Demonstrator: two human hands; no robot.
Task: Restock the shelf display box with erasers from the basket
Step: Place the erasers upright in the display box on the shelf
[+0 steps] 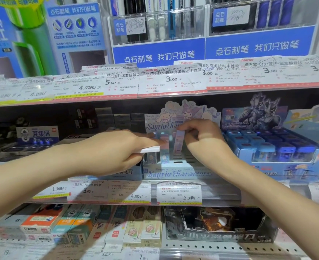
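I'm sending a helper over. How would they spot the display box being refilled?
Find the middle shelf, then the dark-blue hero-printed sharpener box. Immediately to its left stands the pastel cardboard display box, alone in having cartoon characters on its backboard and "Sanrio characters" across its front.

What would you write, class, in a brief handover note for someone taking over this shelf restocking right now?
Left hand: grips a white-topped eraser at the display box's left side.
Right hand: pinches an upright pink eraser over the middle slots.
Done: a few erasers stand in the left slots.
Left: seat both held erasers, fill the empty slots. The basket is out of view.
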